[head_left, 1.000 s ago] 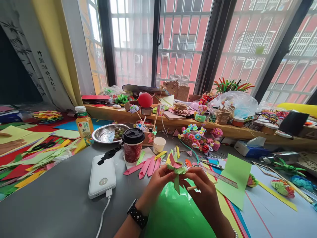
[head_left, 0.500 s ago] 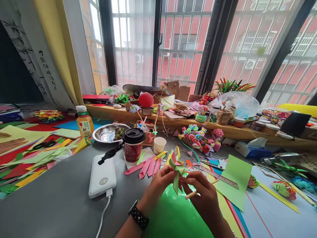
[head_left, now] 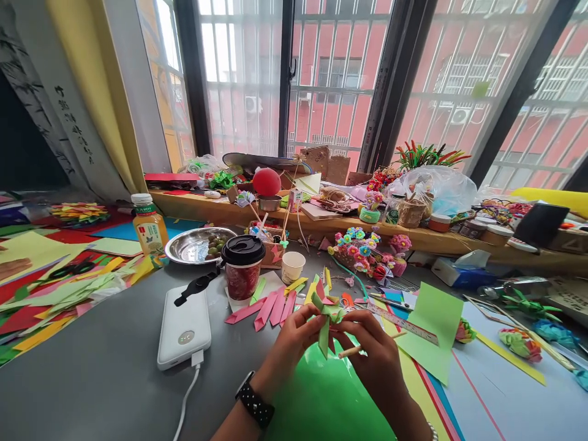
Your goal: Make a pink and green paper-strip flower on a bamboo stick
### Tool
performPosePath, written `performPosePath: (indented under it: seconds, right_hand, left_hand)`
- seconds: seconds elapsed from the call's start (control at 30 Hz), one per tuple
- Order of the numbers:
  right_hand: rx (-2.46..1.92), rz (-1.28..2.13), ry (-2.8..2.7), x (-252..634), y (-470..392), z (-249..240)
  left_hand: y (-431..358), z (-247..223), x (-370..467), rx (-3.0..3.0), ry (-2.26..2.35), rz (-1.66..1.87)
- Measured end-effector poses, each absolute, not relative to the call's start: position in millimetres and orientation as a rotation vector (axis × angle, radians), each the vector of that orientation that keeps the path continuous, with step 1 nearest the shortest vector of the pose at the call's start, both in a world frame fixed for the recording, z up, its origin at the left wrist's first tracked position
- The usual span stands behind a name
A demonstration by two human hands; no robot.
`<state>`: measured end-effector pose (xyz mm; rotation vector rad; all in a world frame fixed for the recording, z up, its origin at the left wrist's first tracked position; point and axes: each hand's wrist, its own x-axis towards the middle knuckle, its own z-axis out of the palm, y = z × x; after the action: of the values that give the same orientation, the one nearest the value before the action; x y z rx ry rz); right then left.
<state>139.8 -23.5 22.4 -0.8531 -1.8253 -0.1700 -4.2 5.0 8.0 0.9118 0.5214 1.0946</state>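
Observation:
Between my two hands is a folded paper piece [head_left: 325, 318] of green and pink strips, partly covered by fingers. My left hand [head_left: 296, 337], with a black watch on its wrist, pinches its left side. On its right side, the fingers of my right hand [head_left: 374, 343] press the folds, and a thin wooden stick [head_left: 351, 351] lies across that same hand. Below both hands sits a shiny green balloon [head_left: 331, 392]. Folded pink paper strips [head_left: 271, 307] lie on the table just left of the paper piece.
A white power bank [head_left: 185, 331] with a cable, a lidded coffee cup [head_left: 242, 275], a paper cup [head_left: 293, 267] and a metal bowl [head_left: 184, 246] stand to the left. Right of my hands lie a ruler [head_left: 408, 326] and green paper [head_left: 436, 324]. Another person's hand [head_left: 13, 268] shows far left.
The view has shifted slightly, so most things sit a little further left. My hands still hold the paper piece, with only small finger movements.

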Motion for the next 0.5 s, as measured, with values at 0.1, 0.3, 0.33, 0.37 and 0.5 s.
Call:
performPosePath:
  seconds: [0.1, 0.3, 0.33, 0.37, 0.5]
  right_hand:
    - [-0.843, -0.252, -1.816, 138.1, -23.6, 19.7]
    - [-0.837, -0.305, -1.773, 136.4, -24.0, 19.1]
    - [-0.857, -0.256, -1.764, 136.9, -23.8, 19.6]
    - [-0.892, -0.194, -1.750, 137.7, -23.5, 20.1]
    - [-1.039, 0.059, -1.654, 142.1, -21.5, 19.8]
  left_hand:
    - [4.2, 9.4, -4.4, 0.912, 0.514, 1.096]
    - [5.4, 7.8, -2.7, 0.876, 0.527, 1.126]
    - [5.5, 7.3, -2.4, 0.866, 0.523, 1.132]
    - [5.4, 7.3, -2.3, 0.865, 0.515, 1.137]
    - [2.7, 11.5, -3.8, 0.932, 0.480, 1.106]
